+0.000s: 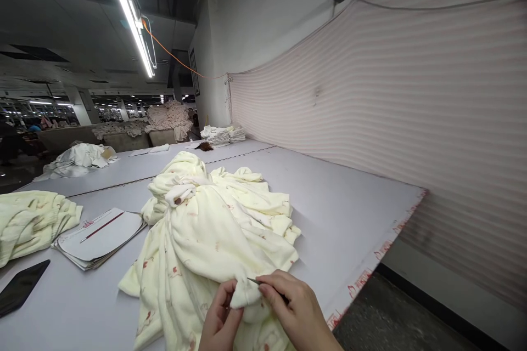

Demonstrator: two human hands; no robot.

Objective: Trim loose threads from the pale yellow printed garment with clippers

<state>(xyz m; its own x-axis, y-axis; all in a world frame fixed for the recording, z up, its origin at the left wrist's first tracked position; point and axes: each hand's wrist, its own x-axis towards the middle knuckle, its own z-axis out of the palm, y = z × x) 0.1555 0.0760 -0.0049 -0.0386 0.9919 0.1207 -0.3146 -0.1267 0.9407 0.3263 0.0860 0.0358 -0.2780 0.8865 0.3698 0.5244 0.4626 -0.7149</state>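
Both hands, left hand [221, 324] and right hand [295, 310], pinch a fold of the soft, limp pale-yellow fleece garment [214, 230]; its edge seems the likeliest hold, the right also gripping a thin dark tool [256, 281].

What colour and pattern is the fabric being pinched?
Pale cream-yellow fleece fabric with small scattered reddish-pink motifs; the head view shows it.

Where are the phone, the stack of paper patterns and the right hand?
phone [21, 287], head view, middle of its dark screen.
stack of paper patterns [101, 236], head view, top sheet.
right hand [297, 307], head view, back of the hand.
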